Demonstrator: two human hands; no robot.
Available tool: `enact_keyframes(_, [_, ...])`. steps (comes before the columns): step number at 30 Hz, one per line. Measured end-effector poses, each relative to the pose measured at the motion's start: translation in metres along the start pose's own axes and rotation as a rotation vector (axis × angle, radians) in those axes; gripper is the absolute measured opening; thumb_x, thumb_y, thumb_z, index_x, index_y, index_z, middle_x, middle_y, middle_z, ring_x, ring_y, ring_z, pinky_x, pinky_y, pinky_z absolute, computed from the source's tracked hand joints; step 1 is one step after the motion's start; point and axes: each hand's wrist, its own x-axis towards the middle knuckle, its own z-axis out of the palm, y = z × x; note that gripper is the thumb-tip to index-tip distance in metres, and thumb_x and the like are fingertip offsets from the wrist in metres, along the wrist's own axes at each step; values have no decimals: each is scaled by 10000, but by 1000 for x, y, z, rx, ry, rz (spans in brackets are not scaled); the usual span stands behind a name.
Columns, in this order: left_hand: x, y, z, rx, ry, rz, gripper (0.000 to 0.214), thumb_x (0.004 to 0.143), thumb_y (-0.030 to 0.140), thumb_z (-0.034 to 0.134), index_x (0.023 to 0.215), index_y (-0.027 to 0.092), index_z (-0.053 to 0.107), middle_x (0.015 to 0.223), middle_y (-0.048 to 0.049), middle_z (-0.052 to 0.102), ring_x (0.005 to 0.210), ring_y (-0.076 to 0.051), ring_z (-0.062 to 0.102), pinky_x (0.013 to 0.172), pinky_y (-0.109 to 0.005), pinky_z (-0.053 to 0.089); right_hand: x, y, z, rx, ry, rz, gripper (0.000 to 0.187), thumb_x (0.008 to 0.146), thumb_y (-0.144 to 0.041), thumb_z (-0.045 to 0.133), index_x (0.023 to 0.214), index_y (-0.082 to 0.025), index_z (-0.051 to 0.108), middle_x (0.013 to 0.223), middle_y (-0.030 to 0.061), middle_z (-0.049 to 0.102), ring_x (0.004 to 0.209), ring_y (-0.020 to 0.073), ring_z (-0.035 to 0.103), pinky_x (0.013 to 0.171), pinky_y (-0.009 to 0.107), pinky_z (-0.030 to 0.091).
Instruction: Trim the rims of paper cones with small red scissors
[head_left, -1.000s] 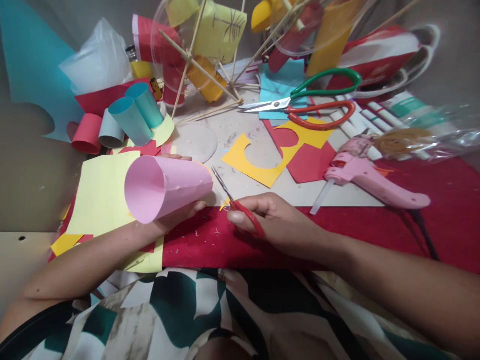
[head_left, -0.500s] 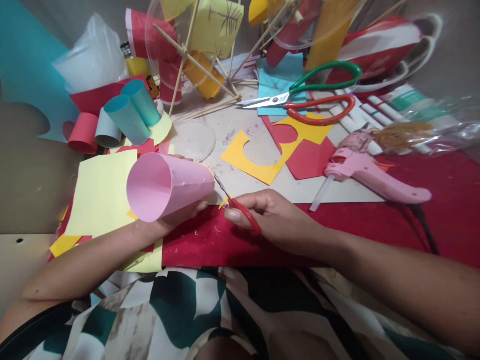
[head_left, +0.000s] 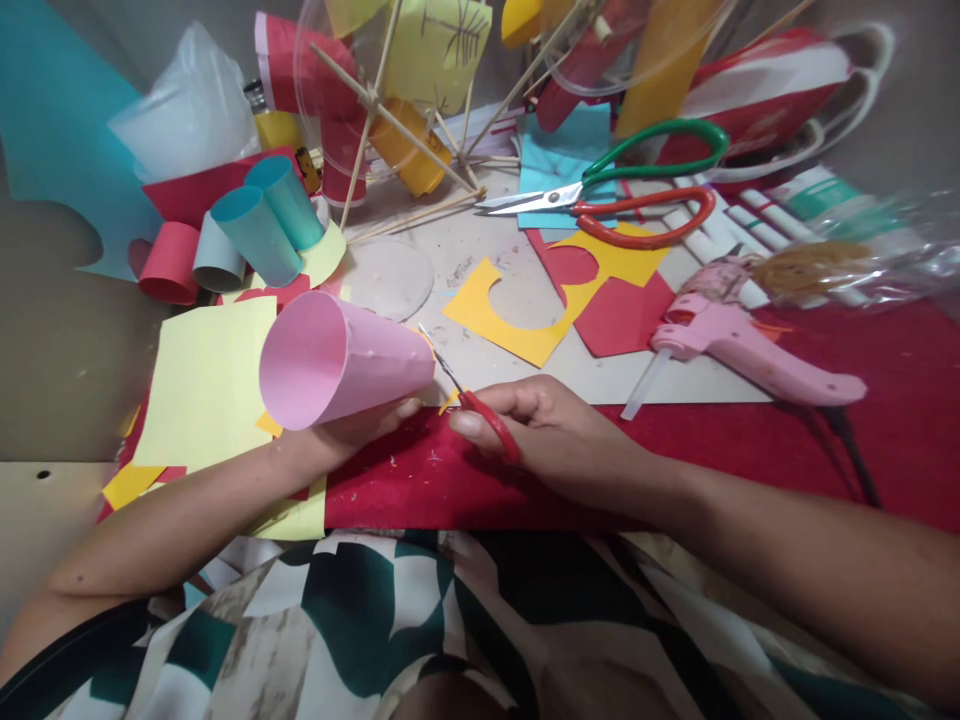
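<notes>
My left hand (head_left: 360, 425) is wrapped round a pink paper cone (head_left: 337, 358) lying on its side, wide mouth toward the left. My right hand (head_left: 547, 430) grips small red-handled scissors (head_left: 469, 395), their thin blades pointing up-left at the cone's narrow end, tips almost touching it. A small yellow paper scrap (head_left: 450, 400) lies under the blades. Both hands hover over a red felt mat (head_left: 675, 460) at the table's near edge.
A pale yellow sheet (head_left: 210, 380) lies at left. Rolled paper tubes (head_left: 255, 225) stand behind it. Large green-and-red scissors (head_left: 622, 190), cut orange paper (head_left: 517, 315), red paper (head_left: 619, 315) and a pink glue gun (head_left: 742, 345) lie at right. Stick-and-paper models crowd the back.
The pink cone has lifted slightly and tilted, its wide mouth now higher. The scissors stay at the cone's narrow end; the right hand has shifted a little upward.
</notes>
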Motion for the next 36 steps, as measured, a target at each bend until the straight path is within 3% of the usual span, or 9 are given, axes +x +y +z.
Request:
enact_keyframes(4, [-5, -4, -1, 91, -83, 116, 290, 748, 451, 735, 972, 268, 705, 982, -51, 704, 948, -268, 679, 880, -378, 596, 0, 2, -1, -14, 5, -26, 604, 735, -660, 663, 567, -206, 303, 562, -65, 239, 522, 64, 221, 459, 232, 154])
enact_keyframes(8, [-8, -11, -2, 109, -20, 50, 418, 677, 474, 788, 1030, 273, 691, 1045, -62, 694, 1111, -324, 620, 901, -396, 584, 0, 4, -2, -26, 41, -29, 594, 741, -652, 661, 565, -203, 315, 566, -61, 256, 526, 67, 232, 461, 232, 162])
enact_keyframes(12, [-9, -15, -3, 115, -40, 76, 348, 705, 462, 767, 998, 287, 697, 1020, -49, 691, 1082, -309, 630, 850, -376, 600, 0, 5, -2, -32, 66, -29, 605, 729, -657, 668, 556, -204, 306, 557, -64, 250, 521, 65, 218, 460, 231, 161])
enact_keyframes(17, [-10, -17, -5, 194, 0, 88, 427, 674, 465, 786, 1045, 281, 684, 1050, -59, 678, 1153, -319, 588, 849, -351, 599, 0, 5, -2, -32, 93, -47, 617, 734, -652, 668, 545, -203, 289, 550, -64, 249, 516, 61, 214, 452, 229, 155])
enact_keyframes(26, [-10, -16, 0, 105, -2, 45, 358, 690, 490, 759, 961, 272, 677, 932, -46, 703, 967, -279, 658, 809, -320, 600, 0, 2, 0, -9, 45, -25, 610, 731, -629, 687, 541, -205, 290, 544, -65, 248, 505, 56, 206, 451, 233, 148])
enact_keyframes(31, [-9, -13, -1, 11, -109, -33, 383, 676, 433, 789, 1008, 274, 683, 973, -40, 713, 920, -267, 675, 834, -334, 596, 1, 2, -2, -14, 42, 0, 603, 727, -630, 690, 546, -201, 306, 551, -64, 252, 515, 59, 215, 460, 231, 153])
enact_keyframes(36, [-5, -8, 0, -12, -174, -7, 318, 733, 459, 729, 974, 253, 696, 926, -34, 714, 901, -256, 683, 837, -347, 604, 0, 3, -2, -40, 94, -12, 619, 703, -641, 703, 531, -201, 303, 537, -66, 252, 505, 54, 215, 454, 229, 156])
